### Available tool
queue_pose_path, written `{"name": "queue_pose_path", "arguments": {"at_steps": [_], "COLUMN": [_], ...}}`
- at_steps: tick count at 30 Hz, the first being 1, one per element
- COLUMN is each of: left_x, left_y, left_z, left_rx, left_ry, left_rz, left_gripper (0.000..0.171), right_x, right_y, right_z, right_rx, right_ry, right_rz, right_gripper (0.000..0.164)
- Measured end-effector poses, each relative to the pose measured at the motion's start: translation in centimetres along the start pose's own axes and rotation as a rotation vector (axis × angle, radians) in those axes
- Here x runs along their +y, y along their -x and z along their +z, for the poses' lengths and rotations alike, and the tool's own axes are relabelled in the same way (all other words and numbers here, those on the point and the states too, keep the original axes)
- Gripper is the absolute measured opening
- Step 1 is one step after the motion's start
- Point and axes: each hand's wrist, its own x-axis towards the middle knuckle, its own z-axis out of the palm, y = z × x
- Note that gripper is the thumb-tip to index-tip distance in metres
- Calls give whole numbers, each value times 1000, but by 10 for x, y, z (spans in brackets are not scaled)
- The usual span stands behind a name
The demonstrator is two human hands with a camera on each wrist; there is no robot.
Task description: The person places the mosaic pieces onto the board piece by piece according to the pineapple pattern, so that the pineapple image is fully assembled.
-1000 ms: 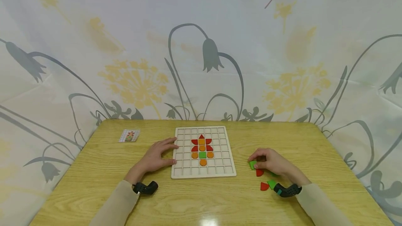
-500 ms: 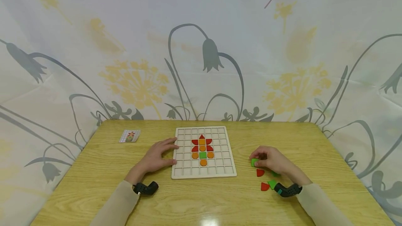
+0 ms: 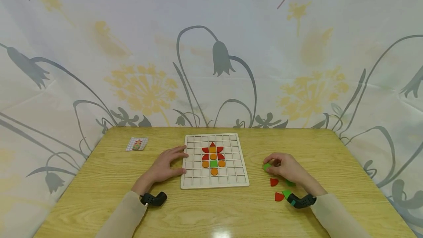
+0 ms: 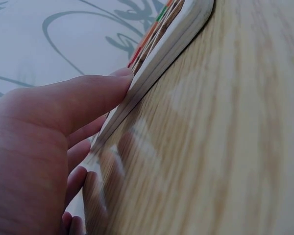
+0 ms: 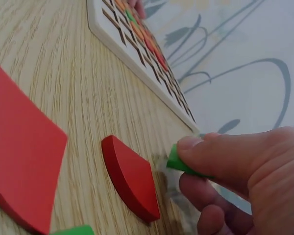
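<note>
My right hand [image 3: 288, 168] pinches a green tile [image 3: 266, 166] between thumb and fingers, to the right of the board. In the right wrist view the green tile [image 5: 174, 160] is mostly covered by the thumb, close over the table. Just below that hand lies a red quarter-circle piece [image 3: 274, 182]. The left hand [image 3: 165, 164] rests against the left edge of a pale grid board [image 3: 195, 181], thumb and fingers extended. Up close, its thumb [image 4: 95, 95] touches the board's rim. Red, orange and green pieces form a figure in the board's middle, including a green square [image 3: 213, 163].
A small picture card [image 3: 142, 145] showing a similar coloured figure on a grid lies at the back left of the table. A second red quarter-circle [image 3: 279, 197] and a green piece [image 3: 286, 194] lie near the right wrist. A patterned curtain [image 3: 211, 91] hangs behind the table.
The right hand has shifted slightly right and away from the body, and the green tile in its fingers has turned and shows less. The left hand and board have stayed put.
</note>
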Motion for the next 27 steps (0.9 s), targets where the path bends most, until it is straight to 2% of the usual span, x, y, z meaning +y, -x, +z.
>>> {"name": "queue_pose_path", "arguments": {"at_steps": [3,11,18,27], "left_x": [0,-1,0,-1], "left_y": [1,1,0,0], "left_z": [0,1,1,1], "left_rx": [5,22,24,23], "left_ry": [9,1,2,6], "left_rz": [6,30,38,26], "left_gripper": [53,54,52,52], "right_x": [-4,-17,-29,-43], "right_y": [-2,-12,-19,-32], "right_z": [4,24,44,65], "right_rx": [36,124,93,46], "right_ry": [-10,-104,-154,-155], "right_rz": [-8,-117,-101,-162], "right_gripper": [16,12,11,13]}}
